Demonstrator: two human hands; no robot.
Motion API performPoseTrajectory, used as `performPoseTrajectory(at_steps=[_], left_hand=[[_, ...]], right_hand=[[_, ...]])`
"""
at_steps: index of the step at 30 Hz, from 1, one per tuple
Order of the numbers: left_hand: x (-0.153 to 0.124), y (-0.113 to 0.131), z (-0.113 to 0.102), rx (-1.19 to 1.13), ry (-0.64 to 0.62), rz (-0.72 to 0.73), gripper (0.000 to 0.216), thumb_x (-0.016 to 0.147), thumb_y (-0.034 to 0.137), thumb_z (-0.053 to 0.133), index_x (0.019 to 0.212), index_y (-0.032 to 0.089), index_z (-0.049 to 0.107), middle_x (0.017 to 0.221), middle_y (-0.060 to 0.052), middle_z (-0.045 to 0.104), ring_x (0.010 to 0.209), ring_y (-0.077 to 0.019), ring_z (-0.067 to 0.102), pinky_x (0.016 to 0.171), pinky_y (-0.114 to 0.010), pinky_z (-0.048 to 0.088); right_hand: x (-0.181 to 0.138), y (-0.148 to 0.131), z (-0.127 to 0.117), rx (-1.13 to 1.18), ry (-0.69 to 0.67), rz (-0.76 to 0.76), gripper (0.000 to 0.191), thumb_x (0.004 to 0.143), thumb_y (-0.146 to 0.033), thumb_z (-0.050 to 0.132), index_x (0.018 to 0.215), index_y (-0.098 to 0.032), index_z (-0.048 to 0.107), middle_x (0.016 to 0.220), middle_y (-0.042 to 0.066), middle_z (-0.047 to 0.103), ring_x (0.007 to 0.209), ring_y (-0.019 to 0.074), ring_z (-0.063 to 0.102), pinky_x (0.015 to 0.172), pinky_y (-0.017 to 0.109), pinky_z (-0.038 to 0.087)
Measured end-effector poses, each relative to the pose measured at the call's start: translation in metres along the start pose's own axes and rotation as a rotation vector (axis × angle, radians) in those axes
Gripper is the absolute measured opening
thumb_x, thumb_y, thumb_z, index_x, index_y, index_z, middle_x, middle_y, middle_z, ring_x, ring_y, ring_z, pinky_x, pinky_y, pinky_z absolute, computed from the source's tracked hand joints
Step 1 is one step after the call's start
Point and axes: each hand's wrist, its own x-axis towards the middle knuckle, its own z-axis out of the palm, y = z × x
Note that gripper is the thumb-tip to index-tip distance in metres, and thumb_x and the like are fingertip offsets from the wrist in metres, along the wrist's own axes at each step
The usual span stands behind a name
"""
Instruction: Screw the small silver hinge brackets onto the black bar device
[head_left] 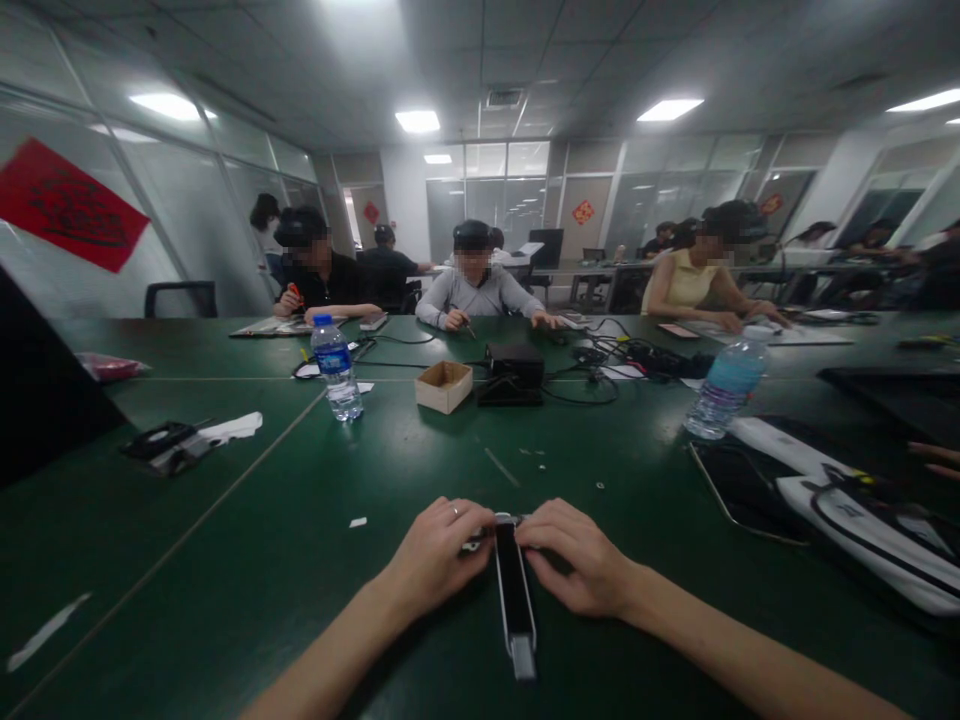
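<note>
A long narrow object (514,590) with a black face and a whitish rim lies on the green table before me, pointing away. Its near end carries a pale grey tip; I cannot tell its exact kind. My left hand (442,540), with a ring on one finger, pinches its far end from the left side. From the right, my right hand (574,555) grips the same far end with bent fingers. A small pale piece (471,545) shows under the left fingertips. Just what the fingertips press on at the far end is partly hidden.
Beyond my hands stand a small cardboard box (444,387), a black device (514,372) and a water bottle (337,370). At right are another bottle (726,385), a phone (739,490) and a white bag (862,530). Several people sit across the table (247,560).
</note>
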Motion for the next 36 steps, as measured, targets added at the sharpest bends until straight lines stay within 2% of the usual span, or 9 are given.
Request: performPoseTrajectory(at_steps=[4, 6, 8, 12, 22, 28, 36], left_hand=[[-0.001, -0.010, -0.007, 0.015, -0.071, -0.139, 0.013, 0.088, 0.017, 0.055, 0.098, 0.021, 0.063, 0.095, -0.003, 0.068, 0.085, -0.0172, 0.061, 0.076, -0.028, 0.045], [-0.002, -0.014, -0.008, -0.003, -0.107, -0.207, 0.011, 0.088, 0.019, 0.057, 0.095, 0.021, 0.065, 0.096, -0.003, 0.067, 0.086, -0.0174, 0.061, 0.076, -0.028, 0.046], [-0.003, -0.017, -0.008, -0.040, -0.130, -0.264, 0.011, 0.088, 0.021, 0.057, 0.094, 0.021, 0.066, 0.096, -0.003, 0.066, 0.085, -0.0171, 0.060, 0.076, -0.027, 0.046], [-0.003, -0.017, -0.004, -0.124, -0.167, -0.311, 0.012, 0.088, 0.023, 0.057, 0.093, 0.020, 0.067, 0.088, -0.001, 0.066, 0.078, -0.0153, 0.059, 0.073, -0.026, 0.045], [0.000, -0.013, -0.004, -0.175, -0.184, -0.450, 0.011, 0.086, 0.023, 0.060, 0.093, 0.020, 0.067, 0.082, 0.002, 0.067, 0.072, -0.0145, 0.059, 0.066, -0.024, 0.043], [0.006, -0.008, -0.008, -0.208, -0.191, -0.485, 0.008, 0.084, 0.022, 0.061, 0.086, 0.018, 0.068, 0.081, 0.001, 0.068, 0.074, -0.0158, 0.061, 0.068, -0.025, 0.043], [0.005, -0.014, -0.007, -0.329, -0.168, -0.517, 0.009, 0.082, 0.024, 0.063, 0.084, 0.018, 0.070, 0.081, 0.001, 0.070, 0.075, -0.0160, 0.062, 0.069, -0.025, 0.044]], right_hand=[[-0.005, 0.010, -0.003, -0.068, -0.014, 0.266, 0.015, 0.086, -0.012, 0.050, 0.097, -0.017, 0.059, 0.089, 0.008, 0.064, 0.082, 0.0195, 0.059, 0.073, 0.034, 0.048], [-0.006, 0.014, -0.004, -0.070, -0.077, 0.409, 0.013, 0.085, -0.014, 0.052, 0.095, -0.017, 0.060, 0.093, 0.008, 0.063, 0.086, 0.0201, 0.058, 0.074, 0.034, 0.049], [-0.006, 0.014, -0.005, -0.068, -0.159, 0.489, 0.013, 0.085, -0.016, 0.054, 0.095, -0.018, 0.061, 0.094, 0.007, 0.062, 0.086, 0.0197, 0.057, 0.073, 0.034, 0.049], [-0.003, 0.011, -0.005, -0.086, -0.243, 0.504, 0.012, 0.085, -0.016, 0.054, 0.094, -0.017, 0.062, 0.091, 0.006, 0.062, 0.082, 0.0186, 0.056, 0.071, 0.033, 0.047], [-0.001, 0.012, -0.005, -0.049, -0.227, 0.514, 0.010, 0.088, -0.015, 0.052, 0.091, -0.017, 0.062, 0.090, 0.006, 0.062, 0.081, 0.0170, 0.056, 0.069, 0.030, 0.048], [-0.003, 0.014, -0.003, -0.033, -0.233, 0.528, 0.008, 0.087, -0.016, 0.053, 0.090, -0.017, 0.060, 0.087, 0.005, 0.060, 0.079, 0.0170, 0.055, 0.069, 0.031, 0.047], [0.000, 0.013, -0.005, 0.005, -0.262, 0.572, 0.008, 0.087, -0.015, 0.054, 0.091, -0.016, 0.060, 0.088, 0.005, 0.060, 0.080, 0.0175, 0.055, 0.070, 0.032, 0.047]])
